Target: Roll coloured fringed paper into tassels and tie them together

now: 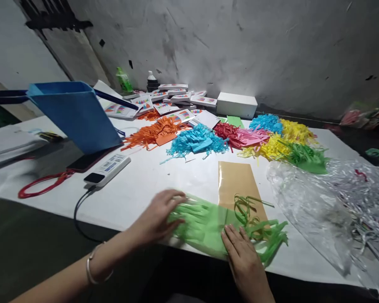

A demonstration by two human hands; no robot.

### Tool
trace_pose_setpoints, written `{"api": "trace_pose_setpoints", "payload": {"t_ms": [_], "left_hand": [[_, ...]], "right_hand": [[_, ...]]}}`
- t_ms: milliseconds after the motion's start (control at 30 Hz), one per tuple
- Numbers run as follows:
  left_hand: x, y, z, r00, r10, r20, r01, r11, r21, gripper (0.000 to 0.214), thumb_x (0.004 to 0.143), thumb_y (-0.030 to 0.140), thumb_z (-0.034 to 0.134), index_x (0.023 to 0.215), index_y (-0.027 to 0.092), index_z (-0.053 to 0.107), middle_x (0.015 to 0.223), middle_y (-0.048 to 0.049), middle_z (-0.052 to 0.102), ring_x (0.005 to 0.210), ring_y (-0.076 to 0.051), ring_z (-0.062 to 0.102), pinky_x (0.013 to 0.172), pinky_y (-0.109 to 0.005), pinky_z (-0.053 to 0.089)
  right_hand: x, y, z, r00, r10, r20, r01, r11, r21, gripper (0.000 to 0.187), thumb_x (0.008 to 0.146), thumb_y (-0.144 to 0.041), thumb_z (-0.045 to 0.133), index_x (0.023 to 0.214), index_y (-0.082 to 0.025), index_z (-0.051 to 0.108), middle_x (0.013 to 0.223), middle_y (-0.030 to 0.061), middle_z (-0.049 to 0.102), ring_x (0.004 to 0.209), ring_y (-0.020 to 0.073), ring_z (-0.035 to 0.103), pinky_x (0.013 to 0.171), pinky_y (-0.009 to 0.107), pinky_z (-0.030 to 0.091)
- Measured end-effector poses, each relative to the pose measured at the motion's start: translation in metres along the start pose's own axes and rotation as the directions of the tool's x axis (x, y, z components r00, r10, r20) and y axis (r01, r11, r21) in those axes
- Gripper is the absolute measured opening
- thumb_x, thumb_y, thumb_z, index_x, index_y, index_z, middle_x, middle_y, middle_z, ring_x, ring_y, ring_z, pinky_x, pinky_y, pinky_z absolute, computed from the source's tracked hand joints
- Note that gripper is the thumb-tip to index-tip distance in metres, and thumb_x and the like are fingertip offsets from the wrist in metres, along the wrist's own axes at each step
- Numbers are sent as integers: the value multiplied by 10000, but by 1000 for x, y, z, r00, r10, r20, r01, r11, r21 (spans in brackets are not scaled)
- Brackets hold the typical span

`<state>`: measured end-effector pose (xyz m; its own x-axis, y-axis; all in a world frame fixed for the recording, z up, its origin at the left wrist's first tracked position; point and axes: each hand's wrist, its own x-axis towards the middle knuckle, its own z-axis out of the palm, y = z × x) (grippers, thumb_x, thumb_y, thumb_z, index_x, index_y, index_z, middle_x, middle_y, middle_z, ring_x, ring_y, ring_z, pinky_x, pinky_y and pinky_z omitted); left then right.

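Observation:
A sheet of green tissue paper with fringed ends lies near the table's front edge. My left hand, slightly blurred, is at its left fringe, with thumb and fingers curved apart over the strips. Flat on the sheet's plain middle band rests my right hand, fingers stretched out. Loose green strips spread out on the right of that hand. Under part of the tissue is a brown paper-like sheet; its lower part is covered.
Fringed bundles in orange, blue, yellow and green lie behind. Clear plastic bags cover the right side. Left are a white power strip, red cable and blue bin. A white box stands behind.

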<state>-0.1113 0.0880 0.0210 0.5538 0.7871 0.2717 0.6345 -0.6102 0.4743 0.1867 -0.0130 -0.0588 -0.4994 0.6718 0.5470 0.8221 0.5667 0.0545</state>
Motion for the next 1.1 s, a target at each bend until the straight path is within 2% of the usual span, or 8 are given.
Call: {"api": "trace_pose_setpoints", "payload": {"t_ms": [67,167,433,600,800,900,1000,1100], "left_hand": [[-7,19,24,955,278,103,-280,960,8,453,856,320,696,1288,259,575,1282,-110,633,1217,-311,525,1041,-461,399],[-10,42,57,899,390,198,-398,917,-1,333,914,206,623,1244,226,585,1158,-92,681,1086,-261,575,962,-406,435],[-6,44,76,931,343,125,-336,939,-74,178,926,109,556,1059,204,626,1030,-66,704,962,-222,581,857,-361,440],[-3,48,67,939,292,183,-267,952,-151,129,928,216,620,1057,202,626,1062,-71,700,988,-246,568,849,-375,443],[4,60,55,934,221,280,-178,969,-170,286,901,408,671,1086,197,620,1054,-76,693,969,-271,567,827,-396,456],[4,63,64,953,193,234,-182,981,-69,101,918,228,623,1005,179,640,956,-68,694,894,-258,568,771,-381,454],[4,63,76,964,209,161,-209,978,-19,209,928,42,490,937,176,650,867,-50,692,816,-224,562,721,-347,444],[5,61,81,963,225,149,-225,974,-19,221,938,44,481,937,177,658,847,-44,689,798,-221,557,708,-343,444]], "right_hand": [[-3,0,-5,999,0,34,-1,1000,29,409,955,-102,457,1344,-92,583,1387,134,606,1323,263,541,1045,469,526],[-4,0,-14,999,4,45,-9,995,103,388,982,-245,528,1339,-101,583,1372,148,613,1321,280,541,1023,496,540],[-11,1,-33,996,78,-53,-64,973,222,242,934,-82,551,1139,-108,677,1154,134,728,1229,245,614,1053,460,512],[-8,1,-37,995,85,-61,-69,970,232,229,917,-24,526,1070,-103,676,1067,123,746,1148,227,653,1043,433,498],[-1,-5,-37,957,285,-57,-254,917,308,183,942,-51,485,956,-153,637,956,88,726,971,195,695,934,373,525],[0,-6,-37,935,350,-48,-317,891,325,176,964,-78,467,945,-166,618,940,80,714,943,186,682,887,343,524],[4,-3,-39,966,258,-32,-245,943,227,154,991,-166,506,1072,-122,630,1075,117,721,1089,220,646,984,388,464],[12,-1,-36,990,110,88,-120,985,123,375,1019,-291,487,1305,-58,554,1273,134,675,1287,256,538,1108,445,342]]}}
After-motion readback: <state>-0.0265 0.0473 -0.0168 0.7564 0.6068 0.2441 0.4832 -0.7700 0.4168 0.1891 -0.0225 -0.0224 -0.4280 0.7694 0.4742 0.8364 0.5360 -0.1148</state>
